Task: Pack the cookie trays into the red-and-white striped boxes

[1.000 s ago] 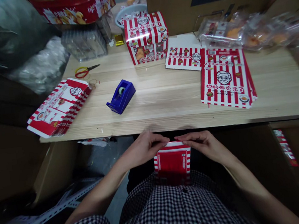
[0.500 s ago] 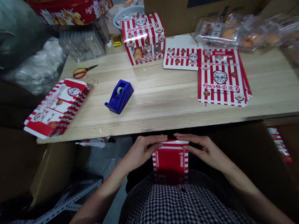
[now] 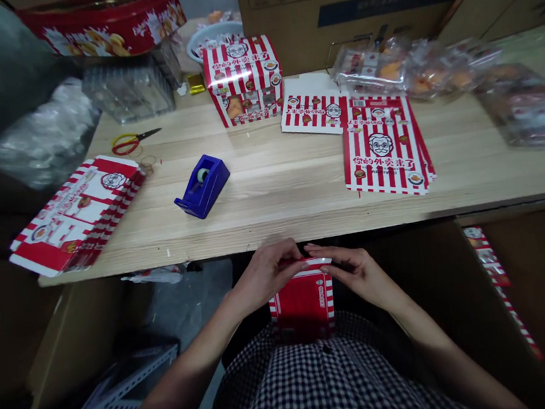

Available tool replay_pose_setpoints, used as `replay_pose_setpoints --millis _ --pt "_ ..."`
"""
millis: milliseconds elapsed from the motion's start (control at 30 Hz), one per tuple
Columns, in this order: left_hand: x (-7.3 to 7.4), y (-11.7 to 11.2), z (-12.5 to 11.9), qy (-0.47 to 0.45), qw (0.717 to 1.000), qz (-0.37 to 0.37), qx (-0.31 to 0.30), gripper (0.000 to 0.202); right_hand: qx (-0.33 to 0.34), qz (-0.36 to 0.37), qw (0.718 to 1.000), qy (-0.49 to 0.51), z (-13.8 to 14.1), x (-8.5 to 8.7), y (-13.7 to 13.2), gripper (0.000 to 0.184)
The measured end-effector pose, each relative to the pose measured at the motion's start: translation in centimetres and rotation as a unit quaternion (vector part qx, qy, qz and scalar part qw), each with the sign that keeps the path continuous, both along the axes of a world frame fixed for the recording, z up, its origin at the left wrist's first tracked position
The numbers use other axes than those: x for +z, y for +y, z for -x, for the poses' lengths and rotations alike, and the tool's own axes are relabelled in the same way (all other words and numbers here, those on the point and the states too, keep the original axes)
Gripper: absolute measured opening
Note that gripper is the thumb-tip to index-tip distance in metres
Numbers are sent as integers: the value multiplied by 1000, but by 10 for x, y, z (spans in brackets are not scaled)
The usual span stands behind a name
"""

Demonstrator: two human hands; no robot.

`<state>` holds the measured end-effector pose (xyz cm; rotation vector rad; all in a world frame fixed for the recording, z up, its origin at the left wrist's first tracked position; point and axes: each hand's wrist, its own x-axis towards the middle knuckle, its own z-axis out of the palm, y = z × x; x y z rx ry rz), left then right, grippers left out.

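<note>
Between my two hands, just below the table's front edge, is a red-and-white striped cardboard box [image 3: 302, 306] held against my body. My left hand [image 3: 276, 271] pinches its top edge on the left side, fingers bent over the rim. At the top right corner my right hand [image 3: 349, 266] grips the same edge between thumb and fingers. The box's far side and bottom are hidden. On the table beyond lie a blue tape dispenser [image 3: 203, 186] and a stack of flat striped cartons [image 3: 384, 146].
A folded box with a window [image 3: 245, 81] stands at the back. Left are more flat cartons [image 3: 79, 210], scissors [image 3: 132, 142] and clear plastic cases [image 3: 129, 89]. Wrapped snacks [image 3: 385, 68] lie back right, before a large brown carton [image 3: 281, 23]. A red tin [image 3: 107, 29] is back left.
My left hand has shifted inward along the box's top edge, its fingers more curled. My right hand keeps its place at the right corner. The whole view has shifted slightly.
</note>
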<state>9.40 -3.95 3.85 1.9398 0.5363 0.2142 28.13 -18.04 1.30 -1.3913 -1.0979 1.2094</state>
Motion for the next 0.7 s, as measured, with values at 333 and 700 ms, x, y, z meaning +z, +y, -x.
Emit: replay_pose_setpoints --millis 333,700 --pt "-9 15 -5 -7 995 87 -37 24 -101 49 981 155 15 -13 -2 34" --pt "-9 16 -13 -11 987 156 -34 21 -87 39 986 139 17 -10 0 35"
